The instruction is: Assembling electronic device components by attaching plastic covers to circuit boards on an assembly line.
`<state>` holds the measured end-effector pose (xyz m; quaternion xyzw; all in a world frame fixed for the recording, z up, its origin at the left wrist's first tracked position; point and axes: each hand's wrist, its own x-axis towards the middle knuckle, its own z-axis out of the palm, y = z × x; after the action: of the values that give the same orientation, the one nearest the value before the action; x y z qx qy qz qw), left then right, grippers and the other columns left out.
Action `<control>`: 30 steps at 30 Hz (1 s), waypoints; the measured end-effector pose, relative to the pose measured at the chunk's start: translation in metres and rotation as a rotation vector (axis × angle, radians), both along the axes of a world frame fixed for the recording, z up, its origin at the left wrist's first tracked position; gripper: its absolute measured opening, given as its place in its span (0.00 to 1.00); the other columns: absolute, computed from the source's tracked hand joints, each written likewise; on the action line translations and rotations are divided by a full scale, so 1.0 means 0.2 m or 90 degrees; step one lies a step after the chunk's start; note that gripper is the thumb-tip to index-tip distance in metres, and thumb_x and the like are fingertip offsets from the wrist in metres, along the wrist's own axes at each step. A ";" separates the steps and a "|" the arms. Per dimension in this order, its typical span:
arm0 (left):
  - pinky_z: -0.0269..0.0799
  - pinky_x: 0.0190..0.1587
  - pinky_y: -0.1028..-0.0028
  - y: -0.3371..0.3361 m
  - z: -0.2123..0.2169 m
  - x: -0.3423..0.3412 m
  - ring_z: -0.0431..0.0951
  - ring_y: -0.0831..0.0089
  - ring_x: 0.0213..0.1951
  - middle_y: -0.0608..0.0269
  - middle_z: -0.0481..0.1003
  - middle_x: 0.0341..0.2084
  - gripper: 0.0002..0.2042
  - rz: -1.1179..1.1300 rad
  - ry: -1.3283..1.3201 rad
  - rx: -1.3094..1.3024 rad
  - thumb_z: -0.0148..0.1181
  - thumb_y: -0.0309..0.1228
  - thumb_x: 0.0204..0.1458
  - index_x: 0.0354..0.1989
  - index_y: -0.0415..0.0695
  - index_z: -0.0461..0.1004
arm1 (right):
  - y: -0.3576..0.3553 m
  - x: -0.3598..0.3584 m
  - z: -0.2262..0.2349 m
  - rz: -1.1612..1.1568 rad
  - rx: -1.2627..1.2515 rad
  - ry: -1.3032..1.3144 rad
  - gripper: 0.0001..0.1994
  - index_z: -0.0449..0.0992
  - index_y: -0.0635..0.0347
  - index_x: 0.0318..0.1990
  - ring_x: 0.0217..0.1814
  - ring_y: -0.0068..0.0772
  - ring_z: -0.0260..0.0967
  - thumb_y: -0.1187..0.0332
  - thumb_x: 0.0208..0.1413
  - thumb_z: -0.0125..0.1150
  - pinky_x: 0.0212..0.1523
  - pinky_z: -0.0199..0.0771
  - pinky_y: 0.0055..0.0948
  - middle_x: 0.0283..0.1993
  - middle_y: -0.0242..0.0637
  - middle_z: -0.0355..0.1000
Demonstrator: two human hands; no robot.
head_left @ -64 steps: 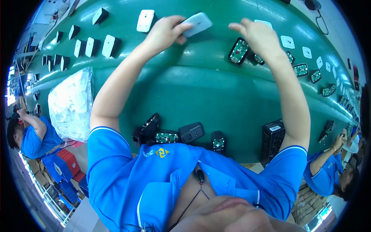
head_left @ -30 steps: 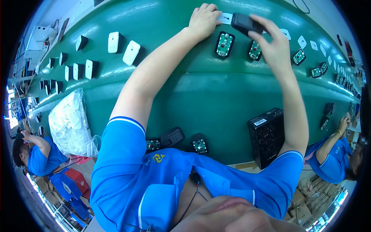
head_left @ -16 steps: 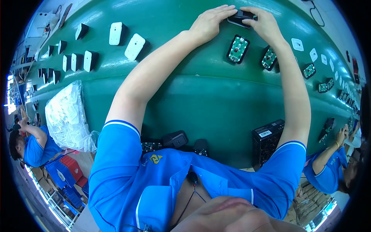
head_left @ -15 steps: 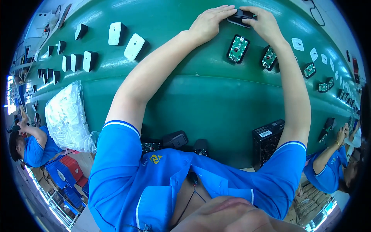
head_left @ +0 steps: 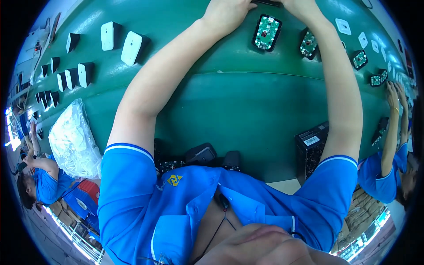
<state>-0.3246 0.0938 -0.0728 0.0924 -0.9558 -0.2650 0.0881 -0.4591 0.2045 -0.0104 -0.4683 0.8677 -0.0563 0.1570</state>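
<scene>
Both my arms reach far across the green belt [head_left: 229,101] to the top edge of the view. My left hand [head_left: 226,14] and my right hand [head_left: 301,7] meet on a small black casing [head_left: 267,2], of which only a dark sliver shows. Just below the hands lies an open black casing with a green circuit board [head_left: 266,33]. A second open casing [head_left: 308,44] lies to its right, by my right wrist.
More open boards [head_left: 360,58] run off to the right. White-topped units [head_left: 132,46] stand in rows at the left. A clear bag of white parts [head_left: 73,141], a black box [head_left: 311,148] and dark parts [head_left: 201,154] sit near me. Co-workers sit at the left [head_left: 39,181] and right [head_left: 388,150].
My view has tilted down, so the hands and the black casing have slid up to the frame's top edge. Both hands have stayed together on the casing since half a second ago.
</scene>
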 end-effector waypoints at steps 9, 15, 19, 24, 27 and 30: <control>0.68 0.45 0.64 -0.04 0.25 -0.08 0.74 0.55 0.45 0.41 0.71 0.43 0.10 0.169 -0.082 0.209 0.54 0.31 0.48 0.35 0.39 0.67 | 0.03 -0.02 0.20 -0.090 -0.128 0.020 0.14 0.75 0.65 0.41 0.36 0.40 0.71 0.75 0.43 0.60 0.41 0.70 0.30 0.36 0.42 0.76; 0.75 0.28 0.80 -0.24 0.29 0.40 0.76 0.77 0.22 0.55 0.76 0.26 0.16 0.110 -0.170 0.472 0.51 0.35 0.60 0.46 0.33 0.68 | 0.17 0.39 0.18 0.049 -0.050 0.077 0.26 0.77 0.55 0.38 0.36 0.42 0.75 0.40 0.54 0.49 0.35 0.73 0.38 0.33 0.39 0.76; 0.75 0.28 0.80 -0.26 0.35 0.49 0.76 0.76 0.22 0.56 0.76 0.25 0.14 0.050 -0.290 0.442 0.50 0.35 0.60 0.43 0.35 0.68 | 0.22 0.45 0.12 0.020 -0.046 0.064 0.24 0.77 0.54 0.39 0.32 0.41 0.73 0.42 0.53 0.53 0.34 0.72 0.35 0.28 0.41 0.74; 0.75 0.24 0.79 -0.27 0.44 0.49 0.74 0.74 0.17 0.56 0.76 0.21 0.17 0.081 -0.390 0.416 0.51 0.38 0.60 0.43 0.33 0.69 | 0.32 0.41 0.09 -0.026 -0.216 -0.154 0.23 0.75 0.49 0.48 0.27 0.39 0.70 0.45 0.52 0.56 0.33 0.72 0.33 0.29 0.39 0.71; 0.72 0.25 0.78 -0.29 0.48 0.47 0.74 0.72 0.19 0.58 0.75 0.21 0.16 0.095 -0.486 0.294 0.51 0.42 0.59 0.40 0.38 0.68 | 0.45 0.50 0.11 0.012 -0.291 -0.167 0.24 0.71 0.45 0.54 0.27 0.37 0.69 0.46 0.53 0.56 0.33 0.71 0.31 0.34 0.36 0.68; 0.69 0.24 0.75 -0.28 0.57 0.42 0.73 0.71 0.19 0.60 0.75 0.21 0.18 0.086 -0.540 0.030 0.53 0.46 0.57 0.41 0.41 0.68 | 0.46 0.54 0.09 0.064 -0.323 0.065 0.27 0.64 0.38 0.61 0.30 0.36 0.69 0.46 0.54 0.54 0.33 0.70 0.31 0.41 0.38 0.66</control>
<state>-0.2402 0.0373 0.0403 0.2573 -0.8928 -0.2189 -0.2980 -0.3516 0.2956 0.0068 -0.5376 0.8082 -0.2406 -0.0065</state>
